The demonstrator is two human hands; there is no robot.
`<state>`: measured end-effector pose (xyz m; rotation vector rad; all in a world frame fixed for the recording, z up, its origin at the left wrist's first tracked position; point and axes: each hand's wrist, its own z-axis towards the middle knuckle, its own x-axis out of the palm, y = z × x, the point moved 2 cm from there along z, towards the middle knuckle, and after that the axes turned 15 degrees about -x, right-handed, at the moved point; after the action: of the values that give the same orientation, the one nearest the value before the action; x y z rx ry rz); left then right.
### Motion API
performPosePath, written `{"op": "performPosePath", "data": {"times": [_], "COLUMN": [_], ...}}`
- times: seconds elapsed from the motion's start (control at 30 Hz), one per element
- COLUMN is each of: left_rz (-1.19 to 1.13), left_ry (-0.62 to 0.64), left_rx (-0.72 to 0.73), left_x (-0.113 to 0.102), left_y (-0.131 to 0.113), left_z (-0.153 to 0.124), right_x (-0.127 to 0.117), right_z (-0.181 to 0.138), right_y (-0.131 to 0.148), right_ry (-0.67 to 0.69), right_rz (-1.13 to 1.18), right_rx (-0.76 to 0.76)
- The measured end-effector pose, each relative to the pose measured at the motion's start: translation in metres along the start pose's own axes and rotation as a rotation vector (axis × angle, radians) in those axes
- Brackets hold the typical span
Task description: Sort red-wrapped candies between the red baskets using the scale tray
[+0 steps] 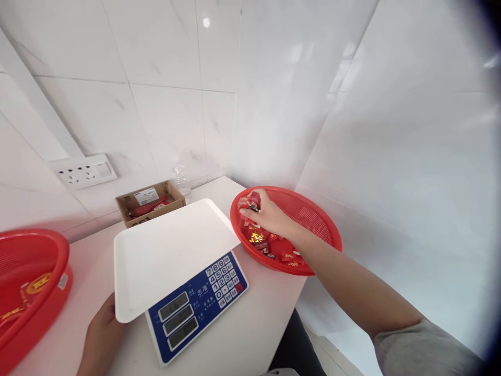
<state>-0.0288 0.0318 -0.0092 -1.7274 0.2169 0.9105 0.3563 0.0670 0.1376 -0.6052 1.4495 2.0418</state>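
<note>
Right hand [270, 214] closed on wrapped sweets [250, 201] inside the red basket [329, 230]; more lie beneath it. Scale pan [172, 250] between the hands: bare. Left hand [102, 334] rests on the counter [250, 324] against the scale, fingers hidden, grip undetermined.

your right hand [270, 214] is bare, and so is the whole forearm behind it, all the way back to a loose grey short sleeve [422, 350] past the elbow. looks like plain soft jersey fabric. there's a small dark bit at one fingertip, might be a ring, honestly can't tell. left hand [102, 334] is bare too, wrist included. down below your hands there's dark trousers [291, 339].
</note>
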Motion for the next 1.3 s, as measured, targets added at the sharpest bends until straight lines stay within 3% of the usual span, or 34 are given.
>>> {"op": "performPosePath", "data": {"times": [0.13, 0.3, 0.47, 0.57, 0.67, 0.8, 1.03, 1.3], "left_rz": [-0.051, -0.127, -0.183, -0.216, -0.214, -0.204, -0.188, -0.187], "left_ry": [0.149, 0.164, 0.172, 0.170, 0.193, 0.193, 0.191, 0.194], "left_rx": [-0.114, -0.088, -0.061, -0.060, -0.065, -0.075, -0.089, -0.070], "left_x": [0.008, 0.006, 0.010, 0.011, 0.010, 0.008, 0.009, 0.010], "left_y": [0.005, 0.006, 0.005, 0.006, 0.006, 0.005, 0.007, 0.008], "left_z": [0.017, 0.015, 0.013, 0.013, 0.013, 0.011, 0.012, 0.014], "right_x": [0.047, 0.097, 0.120, 0.133, 0.147, 0.150, 0.126, 0.127], "right_z": [0.017, 0.036, 0.031, 0.020, 0.015, 0.017, 0.031, 0.035], "right_y": [0.035, 0.043, 0.053, 0.065, 0.071, 0.070, 0.048, 0.019], "right_ry": [0.007, 0.064, 0.092, 0.203, 0.331, 0.341, 0.114, 0.015], "right_rz": [0.160, 0.242, 0.262, 0.225, 0.162, 0.135, 0.175, 0.202], "right_rx": [-0.088, -0.142, -0.304, -0.430, -0.464, -0.450, -0.282, -0.193]}}
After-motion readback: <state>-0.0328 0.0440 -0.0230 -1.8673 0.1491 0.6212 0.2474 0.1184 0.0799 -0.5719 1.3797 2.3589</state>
